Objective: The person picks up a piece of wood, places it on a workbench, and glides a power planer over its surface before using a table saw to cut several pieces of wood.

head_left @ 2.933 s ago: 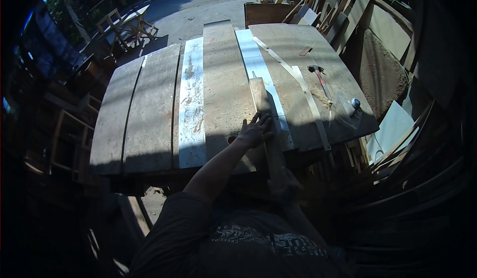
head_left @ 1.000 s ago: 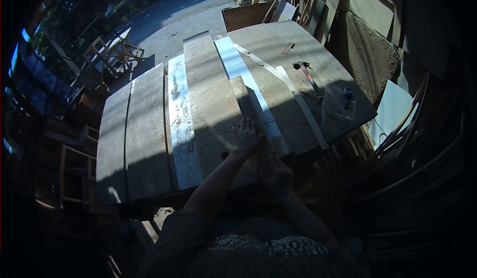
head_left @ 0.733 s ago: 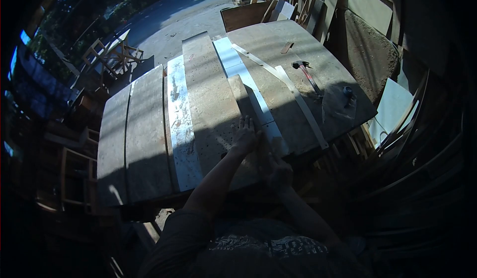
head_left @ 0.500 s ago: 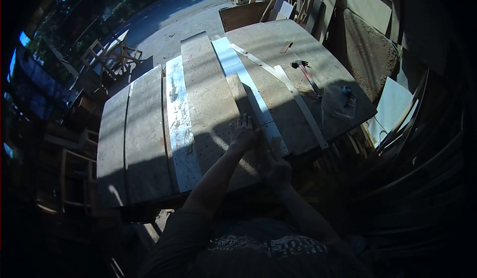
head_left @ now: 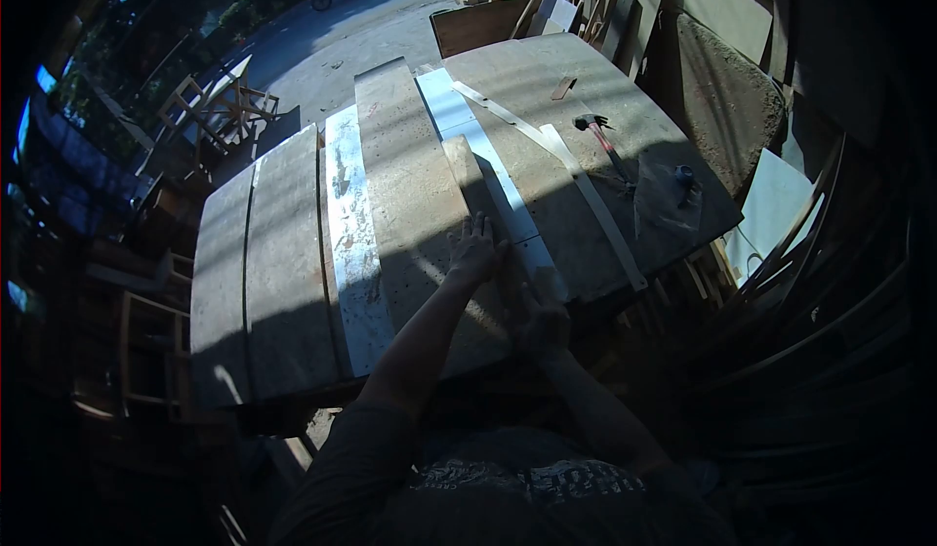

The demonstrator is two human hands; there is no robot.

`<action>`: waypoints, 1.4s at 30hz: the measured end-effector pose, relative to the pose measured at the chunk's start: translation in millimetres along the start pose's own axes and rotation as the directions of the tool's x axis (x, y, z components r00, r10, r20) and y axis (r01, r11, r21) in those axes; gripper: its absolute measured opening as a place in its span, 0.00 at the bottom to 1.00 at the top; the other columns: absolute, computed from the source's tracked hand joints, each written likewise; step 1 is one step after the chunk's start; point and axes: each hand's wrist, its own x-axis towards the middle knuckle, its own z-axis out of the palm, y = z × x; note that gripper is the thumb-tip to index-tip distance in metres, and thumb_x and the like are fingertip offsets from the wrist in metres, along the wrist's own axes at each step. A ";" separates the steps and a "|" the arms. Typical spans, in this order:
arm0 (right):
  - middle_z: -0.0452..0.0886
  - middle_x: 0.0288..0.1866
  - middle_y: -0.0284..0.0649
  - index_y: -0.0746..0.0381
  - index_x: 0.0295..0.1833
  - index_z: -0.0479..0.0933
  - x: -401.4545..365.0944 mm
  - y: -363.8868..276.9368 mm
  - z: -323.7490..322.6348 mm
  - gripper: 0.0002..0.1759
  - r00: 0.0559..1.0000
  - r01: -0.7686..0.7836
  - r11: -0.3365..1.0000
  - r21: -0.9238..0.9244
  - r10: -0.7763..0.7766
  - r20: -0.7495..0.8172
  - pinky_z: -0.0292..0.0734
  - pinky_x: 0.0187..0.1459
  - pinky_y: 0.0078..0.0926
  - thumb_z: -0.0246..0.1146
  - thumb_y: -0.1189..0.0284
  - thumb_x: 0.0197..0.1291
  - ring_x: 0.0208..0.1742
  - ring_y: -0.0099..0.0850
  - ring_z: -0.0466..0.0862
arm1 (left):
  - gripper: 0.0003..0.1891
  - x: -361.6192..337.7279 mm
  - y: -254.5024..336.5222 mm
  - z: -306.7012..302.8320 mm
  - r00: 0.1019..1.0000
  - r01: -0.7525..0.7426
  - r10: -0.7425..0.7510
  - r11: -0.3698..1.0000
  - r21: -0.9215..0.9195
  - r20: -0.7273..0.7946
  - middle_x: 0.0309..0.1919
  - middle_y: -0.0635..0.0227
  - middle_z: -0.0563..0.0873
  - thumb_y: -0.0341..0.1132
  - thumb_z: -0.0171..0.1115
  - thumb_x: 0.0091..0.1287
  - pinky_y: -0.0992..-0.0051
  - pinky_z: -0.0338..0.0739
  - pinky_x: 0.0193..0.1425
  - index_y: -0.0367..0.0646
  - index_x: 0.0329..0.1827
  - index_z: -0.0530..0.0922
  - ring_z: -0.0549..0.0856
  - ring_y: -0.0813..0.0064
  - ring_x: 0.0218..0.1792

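Note:
A long wooden board [head_left: 467,177] lies lengthwise on the worktable [head_left: 410,195], beside a white strip [head_left: 503,190]. My left hand [head_left: 475,250] rests on the near part of the board with its fingers spread. In the shade at the near end, my right hand [head_left: 544,320] is against the board and the strip's near end; its fingers are too dark to make out fully. Right of the white strip lie jointed pale slats [head_left: 581,180], and beyond them a hammer [head_left: 603,139] with a red handle.
A clear plastic bag [head_left: 664,204] with a dark roundish item [head_left: 683,177] sits at the table's right. Further left runs a worn white strip [head_left: 351,224]. Wood pieces and panels [head_left: 722,9] lean at the right; wooden frames [head_left: 200,112] stand beyond the left side.
The board and my left hand have shifted slightly away from me. A motorcycle has come into view on the road at the top.

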 end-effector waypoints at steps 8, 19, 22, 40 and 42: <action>0.80 0.57 0.53 0.63 0.64 0.77 6.0 -4.6 1.1 0.33 1.000 0.006 1.000 -0.009 -0.007 -0.013 0.77 0.56 0.48 0.65 0.54 0.56 0.55 0.51 0.82 | 0.30 10.1 -18.4 -5.9 0.999 0.024 -0.022 0.997 -0.071 0.037 0.81 0.69 0.54 0.53 0.40 0.77 0.35 0.49 0.76 0.51 0.79 0.60 0.51 0.50 0.80; 0.81 0.58 0.55 0.61 0.64 0.78 10.4 -2.8 10.4 0.35 0.999 0.014 1.000 -0.001 -0.014 -0.040 0.79 0.54 0.46 0.68 0.52 0.54 0.53 0.53 0.84 | 0.28 17.0 -33.7 -12.7 0.994 -0.005 0.018 0.993 -0.116 0.109 0.81 0.77 0.53 0.50 0.40 0.77 0.34 0.49 0.77 0.59 0.79 0.60 0.50 0.50 0.80; 0.81 0.58 0.53 0.60 0.65 0.77 12.0 -2.3 12.2 0.35 1.000 -0.001 1.000 0.004 0.001 -0.013 0.79 0.54 0.46 0.68 0.52 0.54 0.53 0.53 0.84 | 0.28 18.3 -36.2 -14.6 0.991 -0.005 0.020 0.993 -0.119 0.129 0.82 0.78 0.52 0.50 0.40 0.77 0.33 0.49 0.76 0.59 0.79 0.59 0.50 0.49 0.80; 0.77 0.59 0.56 0.57 0.68 0.71 15.8 -7.5 11.2 0.39 0.997 -0.054 0.998 -0.021 0.056 0.059 0.80 0.50 0.51 0.65 0.45 0.58 0.54 0.55 0.83 | 0.29 16.1 -31.7 -16.3 0.994 0.019 -0.006 0.993 -0.117 0.112 0.82 0.77 0.51 0.48 0.41 0.76 0.33 0.48 0.76 0.57 0.80 0.58 0.52 0.51 0.80; 0.77 0.59 0.56 0.58 0.67 0.72 16.9 -8.7 10.6 0.38 0.999 -0.031 1.000 -0.005 0.031 0.034 0.81 0.50 0.50 0.65 0.45 0.58 0.53 0.54 0.83 | 0.29 18.4 -32.3 -14.7 0.994 0.022 -0.010 0.994 -0.112 0.112 0.82 0.77 0.51 0.48 0.41 0.75 0.34 0.49 0.76 0.57 0.80 0.58 0.52 0.51 0.80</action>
